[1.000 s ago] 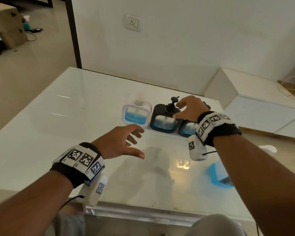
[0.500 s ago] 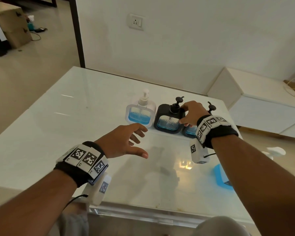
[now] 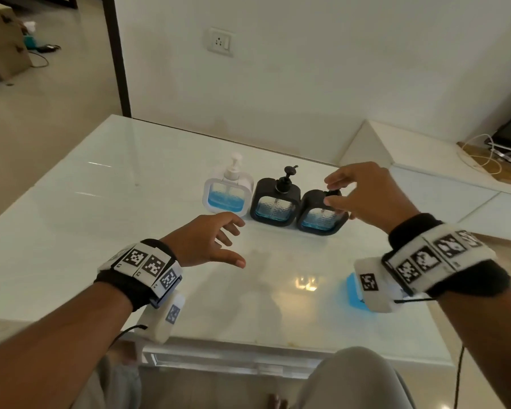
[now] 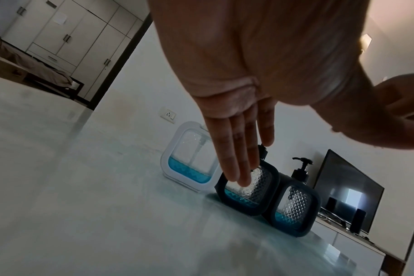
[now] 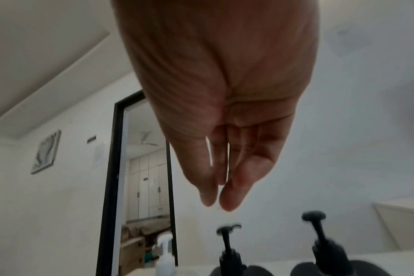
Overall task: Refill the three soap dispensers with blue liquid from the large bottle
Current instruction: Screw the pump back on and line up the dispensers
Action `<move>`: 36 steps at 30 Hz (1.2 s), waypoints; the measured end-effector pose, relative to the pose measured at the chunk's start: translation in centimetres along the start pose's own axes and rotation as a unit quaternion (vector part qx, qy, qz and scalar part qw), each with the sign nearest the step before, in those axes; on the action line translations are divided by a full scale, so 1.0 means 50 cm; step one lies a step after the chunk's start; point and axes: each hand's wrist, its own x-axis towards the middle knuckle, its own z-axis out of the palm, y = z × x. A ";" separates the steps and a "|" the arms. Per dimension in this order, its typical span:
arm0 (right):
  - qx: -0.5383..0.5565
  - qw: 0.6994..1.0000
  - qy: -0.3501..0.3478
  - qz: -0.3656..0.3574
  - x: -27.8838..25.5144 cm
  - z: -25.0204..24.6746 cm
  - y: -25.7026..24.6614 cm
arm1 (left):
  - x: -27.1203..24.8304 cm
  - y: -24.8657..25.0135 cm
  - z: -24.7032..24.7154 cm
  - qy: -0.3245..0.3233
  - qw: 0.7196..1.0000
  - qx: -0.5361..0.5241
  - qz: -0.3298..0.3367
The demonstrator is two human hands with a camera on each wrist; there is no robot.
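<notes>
The right hand [image 3: 363,196], fingers loosely spread and gripping nothing, hovers over the rightmost black dispenser's pump [image 3: 332,192], seemingly to unscrew it. The left hand [image 3: 207,240] waits open at seven o'clock (large bottle [image 3: 351,290] mostly hidden behind the right wrist).

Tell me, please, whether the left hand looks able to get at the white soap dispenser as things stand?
Probably yes. The left hand hovers open and empty above the glass table, just in front of the white soap dispenser, with nothing between them. The right hand is over the rightmost black dispenser, out of the way.
</notes>
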 end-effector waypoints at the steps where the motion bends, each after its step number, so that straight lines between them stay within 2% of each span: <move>1: 0.008 1.000 0.016 -0.004 -0.024 -0.025 0.001 | -0.003 0.001 0.002 0.002 1.000 -0.003 0.002; 6: 0.042 0.994 0.099 0.013 -0.146 -0.158 0.044 | -0.014 0.003 0.013 0.004 1.000 -0.013 -0.007; 10: 0.054 0.987 0.137 0.068 -0.220 -0.202 0.134 | -0.020 0.005 0.020 0.000 1.000 -0.004 -0.012; 12: 0.064 0.987 0.109 0.103 -0.240 -0.194 0.185 | -0.023 0.006 0.025 -0.002 1.000 -0.002 -0.012; 15: 0.039 0.989 0.030 0.142 -0.244 -0.156 0.238 | -0.028 0.011 0.035 -0.008 1.000 0.008 -0.012; 20: 0.001 0.989 -0.075 0.127 -0.202 -0.090 0.284 | -0.033 0.007 0.043 -0.014 1.000 0.015 -0.018; 29: -0.054 0.990 -0.097 0.083 -0.141 -0.059 0.318 | -0.040 0.002 0.029 -0.012 1.000 0.017 -0.023; 36: -0.117 0.983 -0.102 0.098 -0.136 -0.041 0.298 | -0.042 0.012 0.035 -0.018 1.000 0.017 -0.015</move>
